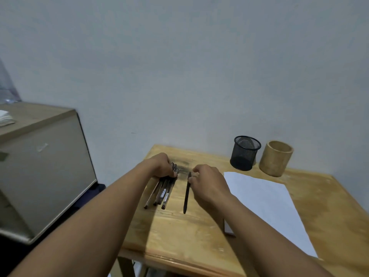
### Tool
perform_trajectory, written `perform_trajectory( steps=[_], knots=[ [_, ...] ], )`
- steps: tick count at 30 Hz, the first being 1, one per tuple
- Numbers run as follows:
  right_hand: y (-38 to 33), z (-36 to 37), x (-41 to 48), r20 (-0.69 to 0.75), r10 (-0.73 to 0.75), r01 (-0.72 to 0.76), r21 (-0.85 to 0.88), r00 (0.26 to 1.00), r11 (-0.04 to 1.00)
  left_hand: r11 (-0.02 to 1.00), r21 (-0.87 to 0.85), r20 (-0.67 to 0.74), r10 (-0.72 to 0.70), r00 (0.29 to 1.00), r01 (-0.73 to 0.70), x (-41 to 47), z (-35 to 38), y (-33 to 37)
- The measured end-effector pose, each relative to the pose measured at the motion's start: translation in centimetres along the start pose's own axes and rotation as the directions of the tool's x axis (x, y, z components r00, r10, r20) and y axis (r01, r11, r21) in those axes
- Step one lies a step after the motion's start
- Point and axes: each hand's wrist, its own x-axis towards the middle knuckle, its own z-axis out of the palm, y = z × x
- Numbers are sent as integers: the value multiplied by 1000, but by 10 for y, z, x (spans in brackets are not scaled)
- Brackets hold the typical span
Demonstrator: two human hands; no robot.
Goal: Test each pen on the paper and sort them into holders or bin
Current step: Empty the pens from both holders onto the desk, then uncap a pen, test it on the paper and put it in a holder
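A bundle of several pens point(162, 193) lies on the wooden table point(179, 232), with my left hand point(162, 165) pressed over its far ends. One black pen point(187, 193) lies apart to the right of the bundle. My right hand point(207, 181) rests beside it, fingertips pinching its upper end. A white sheet of paper point(265, 206) lies to the right of my right hand. A black mesh holder point(244, 152) and a round wooden holder point(275, 157) stand empty at the table's back edge.
A pale cabinet point(40, 166) stands to the left of the table, with a white folded item point(6, 118) on top. A plain wall rises right behind the table. A small dark flat object point(228, 229) lies at the paper's near left corner.
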Motion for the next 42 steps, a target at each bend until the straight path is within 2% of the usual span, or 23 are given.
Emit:
perform_trajectory(
  steps=[2, 7, 11, 15, 27, 33, 42],
  knots=[
    [3, 5, -2, 82, -67, 71, -48, 994, 996, 999, 33, -39, 24, 999, -23, -1, 1, -1],
    [14, 19, -3, 234, -125, 154, -107, 964, 982, 987, 140, -134, 95, 986, -76, -8, 5, -11],
    [15, 23, -6, 232, -183, 217, -130, 955, 967, 954, 230, -236, 246, 940, -192, -18, 16, -25],
    [12, 26, -8, 216, -247, 286, -173, 945, 943, 926, 275, -185, 315, 931, -259, -28, 27, -40],
    [19, 22, -10, 39, -204, 207, -85, 978, 975, 909, 266, -173, 372, 912, -320, -39, 42, -41],
    [15, 22, -13, 72, -199, 205, -96, 977, 974, 909, 271, -136, 361, 923, -316, -44, 40, -36],
    [12, 25, -3, -91, -29, 20, -97, 995, 995, 922, 220, -203, 362, 910, -318, -47, 40, -30]
  ],
)
